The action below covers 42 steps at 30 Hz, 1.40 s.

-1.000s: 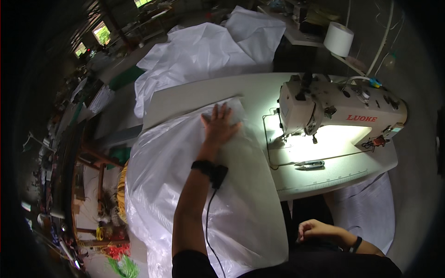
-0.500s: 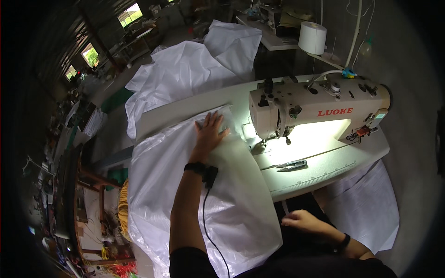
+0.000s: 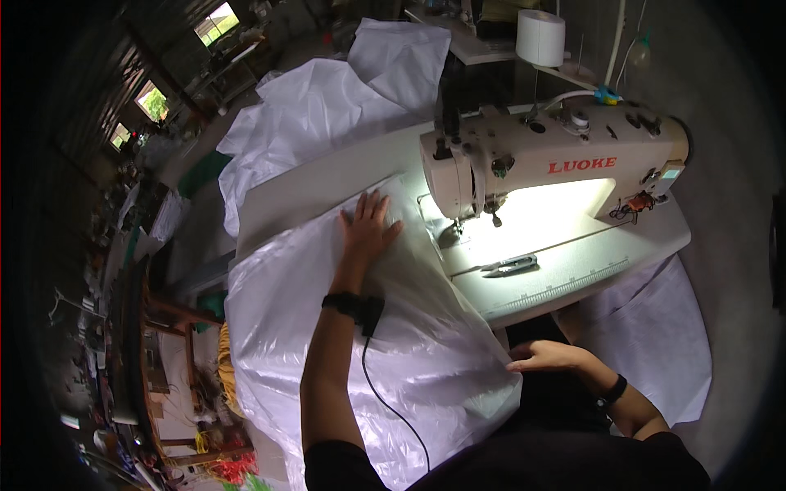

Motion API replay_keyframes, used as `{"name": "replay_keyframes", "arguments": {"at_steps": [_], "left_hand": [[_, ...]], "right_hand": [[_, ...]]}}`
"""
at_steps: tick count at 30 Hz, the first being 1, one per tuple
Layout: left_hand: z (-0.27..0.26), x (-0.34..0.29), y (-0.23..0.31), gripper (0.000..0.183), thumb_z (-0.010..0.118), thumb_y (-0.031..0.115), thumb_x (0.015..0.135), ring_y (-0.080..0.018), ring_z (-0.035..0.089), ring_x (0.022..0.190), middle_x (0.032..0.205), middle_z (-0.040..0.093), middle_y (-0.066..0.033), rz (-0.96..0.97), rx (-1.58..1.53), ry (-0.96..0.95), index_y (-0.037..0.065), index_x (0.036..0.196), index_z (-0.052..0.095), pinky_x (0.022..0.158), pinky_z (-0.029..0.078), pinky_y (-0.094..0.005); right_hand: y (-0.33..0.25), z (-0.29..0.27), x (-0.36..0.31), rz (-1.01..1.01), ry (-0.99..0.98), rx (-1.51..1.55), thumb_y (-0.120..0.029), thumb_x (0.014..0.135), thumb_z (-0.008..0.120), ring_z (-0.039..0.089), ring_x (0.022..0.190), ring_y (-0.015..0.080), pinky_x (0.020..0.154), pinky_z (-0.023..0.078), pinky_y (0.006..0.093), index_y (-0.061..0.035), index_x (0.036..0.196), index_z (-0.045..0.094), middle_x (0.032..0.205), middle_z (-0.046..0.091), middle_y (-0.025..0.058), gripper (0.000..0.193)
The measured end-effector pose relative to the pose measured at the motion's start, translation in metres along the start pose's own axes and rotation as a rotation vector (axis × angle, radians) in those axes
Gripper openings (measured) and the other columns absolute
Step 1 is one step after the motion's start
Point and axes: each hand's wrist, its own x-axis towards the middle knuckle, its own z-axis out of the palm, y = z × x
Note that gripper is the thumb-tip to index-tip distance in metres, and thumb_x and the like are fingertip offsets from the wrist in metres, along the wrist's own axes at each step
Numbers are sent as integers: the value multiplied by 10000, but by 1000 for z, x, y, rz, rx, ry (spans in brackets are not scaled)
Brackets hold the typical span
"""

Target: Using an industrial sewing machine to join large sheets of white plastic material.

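White plastic sheet (image 3: 385, 344) lies on the sewing table (image 3: 573, 262), its edge not yet under the sewing machine (image 3: 540, 164) needle, left hand (image 3: 367, 231) flat with fingers spread, right hand (image 3: 547, 357) pinching the near edge.

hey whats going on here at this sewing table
A person sits at a sewing machine with a large sheet of white plastic-like fabric spread over the table. The left hand lies flat on the sheet near the needle, and the right hand touches its near edge. Small snips lie under the machine's light.
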Motion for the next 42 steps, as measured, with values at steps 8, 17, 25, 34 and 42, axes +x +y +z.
{"name": "replay_keyframes", "arguments": {"at_steps": [8, 17, 25, 34, 42], "left_hand": [[-25, 19, 14, 743, 495, 614, 894, -276, 136, 1490, 1596, 233, -35, -159, -179, -128, 155, 1469, 385, 1075, 106, -750], [-17, 4, 37, 741, 588, 562, 866, -300, 157, 1481, 1591, 238, -37, 14, -113, -127, 163, 1460, 394, 1081, 110, -743], [-46, -85, 73, 799, 740, 424, 792, -334, 185, 1468, 1564, 262, -135, 54, -162, -261, 123, 1450, 399, 1123, 165, -660], [-116, -173, 201, 521, 710, 73, 814, -341, 460, 1330, 1410, 508, -154, 209, -874, -293, 57, 1312, 557, 1090, 379, -418], [-2, -118, 396, 555, 720, 148, 823, -335, 527, 1251, 1372, 526, -181, 571, -974, -810, 35, 1328, 519, 1031, 435, -377]], "right_hand": [[-39, 40, -1, 28, 63, 152, -379, 917, 653, 653, 948, 194, 881, 486, 295, 25, 1217, 597, 1066, 692, 92, 507], [5, 31, -14, 125, -242, 358, -343, 940, 634, 602, 946, 131, 891, 467, 286, 61, 1166, 633, 1036, 686, 75, 463], [-19, 11, -7, 36, 141, 37, -447, 920, 577, 648, 947, 355, 845, 490, 406, 7, 1091, 664, 1002, 670, 233, 492], [96, -25, -65, 90, 670, -262, -275, 847, 666, 642, 977, 359, 881, 510, 402, -84, 1120, 675, 1016, 680, 180, 334], [290, -87, -141, 199, 649, -1200, -177, 834, 588, 404, 1344, 289, 1153, 241, 567, -144, 1311, 561, 1349, 511, 94, 479]]}}
